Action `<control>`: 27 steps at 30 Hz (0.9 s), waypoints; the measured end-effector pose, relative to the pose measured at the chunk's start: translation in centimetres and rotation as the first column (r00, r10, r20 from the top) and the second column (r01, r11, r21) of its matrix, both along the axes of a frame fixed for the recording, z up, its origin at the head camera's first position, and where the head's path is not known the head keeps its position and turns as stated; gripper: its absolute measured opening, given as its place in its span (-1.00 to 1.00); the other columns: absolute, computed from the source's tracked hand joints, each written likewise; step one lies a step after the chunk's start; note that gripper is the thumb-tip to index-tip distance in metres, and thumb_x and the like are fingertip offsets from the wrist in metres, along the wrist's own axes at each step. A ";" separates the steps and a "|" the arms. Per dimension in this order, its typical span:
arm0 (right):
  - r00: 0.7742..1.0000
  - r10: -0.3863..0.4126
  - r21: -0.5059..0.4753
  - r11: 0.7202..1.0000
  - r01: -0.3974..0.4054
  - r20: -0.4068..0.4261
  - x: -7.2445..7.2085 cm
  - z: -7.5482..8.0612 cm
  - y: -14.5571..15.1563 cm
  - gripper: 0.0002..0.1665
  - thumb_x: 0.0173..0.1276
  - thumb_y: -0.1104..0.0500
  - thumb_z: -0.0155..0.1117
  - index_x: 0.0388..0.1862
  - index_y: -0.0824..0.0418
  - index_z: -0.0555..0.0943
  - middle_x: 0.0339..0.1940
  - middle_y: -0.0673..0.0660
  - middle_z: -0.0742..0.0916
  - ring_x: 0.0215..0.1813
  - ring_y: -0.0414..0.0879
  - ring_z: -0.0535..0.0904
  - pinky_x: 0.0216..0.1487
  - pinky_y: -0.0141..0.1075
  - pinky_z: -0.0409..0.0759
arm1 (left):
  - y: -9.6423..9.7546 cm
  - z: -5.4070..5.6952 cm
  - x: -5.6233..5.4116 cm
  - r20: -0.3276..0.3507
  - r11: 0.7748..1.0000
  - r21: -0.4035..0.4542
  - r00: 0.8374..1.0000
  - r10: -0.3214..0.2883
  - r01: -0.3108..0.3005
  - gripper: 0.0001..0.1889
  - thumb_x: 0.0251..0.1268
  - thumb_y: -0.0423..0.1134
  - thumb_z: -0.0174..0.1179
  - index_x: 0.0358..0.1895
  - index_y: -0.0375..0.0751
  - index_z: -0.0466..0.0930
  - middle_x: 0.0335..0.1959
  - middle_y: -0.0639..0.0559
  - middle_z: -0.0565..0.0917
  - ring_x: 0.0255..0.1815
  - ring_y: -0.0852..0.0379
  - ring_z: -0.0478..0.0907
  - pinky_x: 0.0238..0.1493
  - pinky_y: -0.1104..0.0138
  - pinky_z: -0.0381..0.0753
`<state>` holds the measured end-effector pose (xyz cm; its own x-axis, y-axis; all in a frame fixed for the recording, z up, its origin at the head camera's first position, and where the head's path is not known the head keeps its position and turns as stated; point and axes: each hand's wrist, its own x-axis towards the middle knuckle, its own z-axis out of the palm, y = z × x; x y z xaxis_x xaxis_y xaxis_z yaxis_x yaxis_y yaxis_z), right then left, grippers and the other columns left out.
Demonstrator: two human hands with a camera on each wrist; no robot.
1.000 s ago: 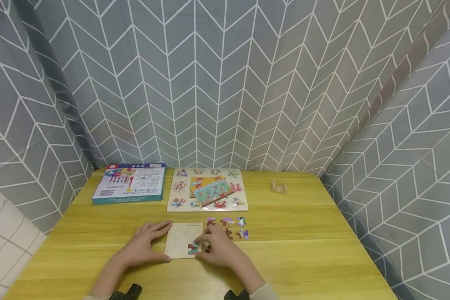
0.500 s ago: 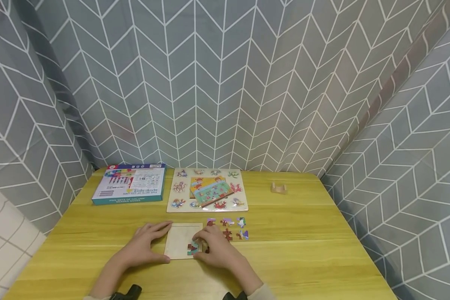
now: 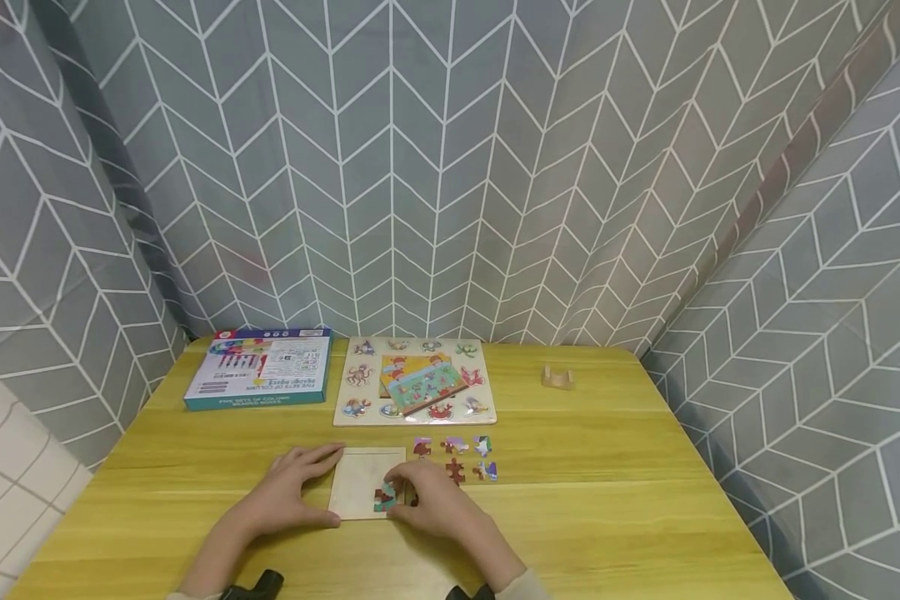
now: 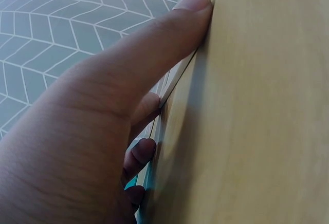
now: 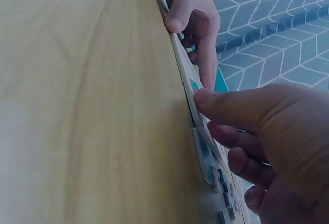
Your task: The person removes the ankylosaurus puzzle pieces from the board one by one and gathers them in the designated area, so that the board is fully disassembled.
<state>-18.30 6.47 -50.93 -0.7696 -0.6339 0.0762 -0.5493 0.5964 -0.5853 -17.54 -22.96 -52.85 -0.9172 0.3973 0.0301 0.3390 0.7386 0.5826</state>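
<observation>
A shallow square wooden puzzle tray (image 3: pixel 356 477) lies flat before me. My left hand (image 3: pixel 288 496) holds its left side, thumb at the near corner and index finger at the far one. In the tray's near right corner sits a teal and brown jigsaw piece (image 3: pixel 382 502). My right hand (image 3: pixel 437 500) pinches another small teal piece (image 3: pixel 389 489) against it; the fingers partly hide both. In the right wrist view the right thumb (image 5: pixel 226 105) rests on the tray's near rim. Left wrist view: the left thumb (image 4: pixel 164 31) presses along the tray's edge.
Several loose jigsaw pieces (image 3: pixel 455 471) lie right of the tray, some behind the right hand. Farther back are a sea-animal board (image 3: pixel 356 392) with two picture puzzles (image 3: pixel 427 387) on it, a flat box (image 3: pixel 262 371) and a small wooden holder (image 3: pixel 557 377).
My right hand has shifted slightly left, its fingertips working at the tray's near right corner. More of a brown loose piece shows beside it. The left hand stays in place.
</observation>
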 end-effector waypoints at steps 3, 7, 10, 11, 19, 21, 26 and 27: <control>1.000 0.009 0.005 1.000 -0.009 0.027 -0.2 0.1 -0.2 -0.62 0.37 0.14 0.57 0.11 0.18 0.74 -0.19 -0.16 0.73 -0.20 -0.41 0.51 -0.11 -0.51 0.55 | -0.1 0.1 0.0 0.002 1.000 0.003 1.000 -0.001 0.001 0.14 -0.10 0.43 0.56 0.60 -0.02 0.43 0.64 0.05 0.37 0.37 -0.13 0.36 0.40 -0.34 0.23; 0.999 0.037 0.034 0.999 -0.037 0.009 -0.4 0.4 -0.5 -0.63 0.41 0.14 0.54 0.13 0.22 0.75 -0.21 -0.15 0.74 -0.27 -0.44 0.49 -0.16 -0.55 0.53 | -0.1 0.1 0.0 -0.002 1.000 0.003 1.000 0.001 -0.001 0.14 -0.10 0.43 0.56 0.59 -0.04 0.43 0.64 0.04 0.37 0.37 -0.12 0.36 0.39 -0.30 0.26; 0.998 0.053 0.058 0.997 -0.051 -0.025 -0.4 0.6 -0.5 -0.62 0.44 0.11 0.51 0.15 0.23 0.75 -0.18 -0.12 0.75 -0.25 -0.43 0.49 -0.13 -0.55 0.52 | 0.0 0.2 0.1 -0.005 1.000 -0.001 1.000 0.002 -0.002 0.15 -0.11 0.43 0.56 0.59 -0.05 0.43 0.64 0.04 0.37 0.36 -0.10 0.37 0.35 -0.23 0.32; 0.998 0.051 0.061 0.997 -0.049 -0.027 -0.4 0.6 -0.4 -0.62 0.46 0.10 0.49 0.17 0.23 0.74 -0.15 -0.10 0.76 -0.21 -0.42 0.51 -0.11 -0.55 0.53 | 0.0 0.1 0.1 -0.004 1.000 -0.002 1.000 0.002 -0.002 0.15 -0.11 0.43 0.56 0.59 -0.05 0.43 0.64 0.04 0.37 0.35 -0.09 0.37 0.33 -0.21 0.34; 0.998 -0.055 -0.004 0.998 0.055 0.009 0.4 1.7 3.9 -0.57 0.54 0.13 0.39 0.30 0.24 0.65 0.08 0.01 0.75 0.10 -0.20 0.62 0.14 -0.31 0.65 | 0.2 -0.6 0.0 0.043 1.000 0.010 0.999 0.022 -0.022 0.15 -0.12 0.44 0.56 0.60 -0.02 0.43 0.65 0.07 0.36 0.39 -0.11 0.33 0.45 -0.30 0.21; 0.996 -0.091 -0.021 0.996 0.091 0.007 0.6 1.6 5.8 -0.57 0.55 0.12 0.38 0.31 0.23 0.65 0.08 0.00 0.74 0.10 -0.17 0.62 0.14 -0.28 0.66 | 0.2 -0.7 0.0 0.045 1.000 0.013 0.999 0.023 -0.023 0.15 -0.12 0.44 0.56 0.60 -0.01 0.43 0.65 0.07 0.36 0.41 -0.15 0.32 0.45 -0.33 0.20; 0.987 -0.160 -0.064 0.985 0.161 0.018 1.4 1.1 10.4 -0.57 0.54 0.08 0.37 0.28 0.23 0.66 0.13 0.03 0.71 0.15 -0.04 0.66 0.24 -0.12 0.67 | -0.1 -0.4 -0.1 0.035 1.000 0.021 0.999 0.013 -0.014 0.15 -0.11 0.41 0.58 0.59 -0.04 0.43 0.64 0.01 0.36 0.46 -0.28 0.30 0.44 -0.39 0.18; 0.985 -0.171 -0.063 0.983 0.172 0.014 1.6 0.9 11.2 -0.57 0.54 0.07 0.37 0.28 0.22 0.66 0.14 0.03 0.71 0.17 -0.03 0.66 0.26 -0.08 0.66 | -0.1 -0.3 -0.2 0.025 1.000 0.016 1.000 0.007 -0.008 0.15 -0.11 0.41 0.58 0.60 -0.05 0.42 0.64 0.00 0.36 0.46 -0.30 0.30 0.43 -0.40 0.19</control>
